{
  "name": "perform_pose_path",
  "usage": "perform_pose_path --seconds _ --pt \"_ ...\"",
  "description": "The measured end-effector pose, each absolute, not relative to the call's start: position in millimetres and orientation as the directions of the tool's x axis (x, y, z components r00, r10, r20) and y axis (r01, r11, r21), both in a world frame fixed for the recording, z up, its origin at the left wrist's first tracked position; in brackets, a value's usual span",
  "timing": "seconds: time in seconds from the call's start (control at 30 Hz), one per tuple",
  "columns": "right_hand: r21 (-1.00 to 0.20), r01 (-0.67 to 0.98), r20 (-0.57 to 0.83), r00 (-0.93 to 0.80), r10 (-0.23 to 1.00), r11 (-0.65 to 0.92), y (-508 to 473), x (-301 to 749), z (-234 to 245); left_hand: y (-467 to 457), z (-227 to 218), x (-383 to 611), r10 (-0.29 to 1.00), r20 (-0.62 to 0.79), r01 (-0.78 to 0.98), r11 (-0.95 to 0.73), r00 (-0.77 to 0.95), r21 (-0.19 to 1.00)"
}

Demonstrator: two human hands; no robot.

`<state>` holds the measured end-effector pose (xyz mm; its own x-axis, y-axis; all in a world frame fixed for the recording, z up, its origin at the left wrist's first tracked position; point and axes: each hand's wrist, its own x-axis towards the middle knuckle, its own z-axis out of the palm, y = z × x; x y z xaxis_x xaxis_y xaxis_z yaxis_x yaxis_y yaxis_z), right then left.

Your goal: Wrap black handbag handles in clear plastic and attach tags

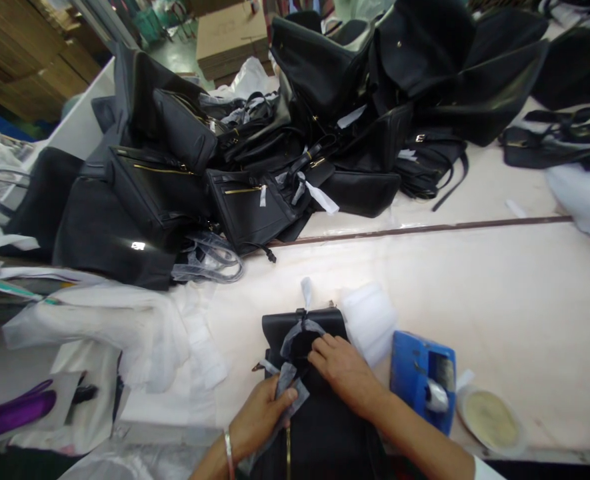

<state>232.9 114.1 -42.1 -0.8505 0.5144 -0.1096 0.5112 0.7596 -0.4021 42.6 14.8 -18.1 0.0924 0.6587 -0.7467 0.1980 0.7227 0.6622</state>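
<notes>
black bag [329, 427], one, under two hands [259, 413] [342, 373]

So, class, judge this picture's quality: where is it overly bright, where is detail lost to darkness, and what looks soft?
Head view: the pale tabletop is bright, almost washed out in places. Head view: the handled black bag loses detail in its dark body. Head view: the cardboard boxes at upper left look soft.

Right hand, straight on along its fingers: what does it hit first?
Likely the left side of the wrapped loop on the black bag, just ahead of the right hand's fingertips. Depth is unclear; it might meet the bag's surface first.
</notes>
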Motion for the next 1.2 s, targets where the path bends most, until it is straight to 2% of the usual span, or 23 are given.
perform_pose_path --seconds 0.13,0.2,0.3,0.5,0.57,0.77,1.07,1.2 --pt "-0.416 0.493 -0.104 -0.860 0.499 0.764 115.9 232.6 -44.9 10.0 -30.3 39.8 0.545 -0.830 0.219 0.801 0.119 0.557" --pt "-0.427 0.470 -0.097 -0.873 0.478 0.772 116.5 232.2 -45.6 11.2 -35.8 43.6 0.532 -0.841 0.200 0.818 0.095 0.540" --pt "-0.444 0.434 -0.084 -0.891 0.446 0.784 116.5 229.8 -46.2 18.2 -39.4 54.0 0.538 -0.842 0.225 0.815 0.049 0.534" --pt "-0.449 0.382 -0.076 -0.917 0.392 0.808 116.8 229.2 -46.3 37.0 -39.5 74.1 0.626 -0.779 0.440 0.710 -0.038 0.549" --pt "-0.432 0.409 -0.094 -0.907 0.411 0.804 117.2 232.5 -46.5 39.5 -40.6 76.2 0.642 -0.766 0.470 0.688 -0.038 0.553" --pt "-0.310 0.610 -0.179 -0.791 0.585 0.730 113.2 238.4 -52.2 40.5 -40.8 74.2 0.623 -0.780 0.525 0.686 -0.065 0.504" --pt "-0.383 0.542 -0.106 -0.830 0.548 0.748 115.7 239.2 -60.5 50.5 -43.3 85.3 0.655 -0.753 0.632 0.613 -0.070 0.475" --pt "-0.374 0.533 -0.101 -0.837 0.538 0.759 114.3 238.6 -64.8 58.7 -44.7 92.6 0.675 -0.734 0.695 0.565 -0.080 0.444"
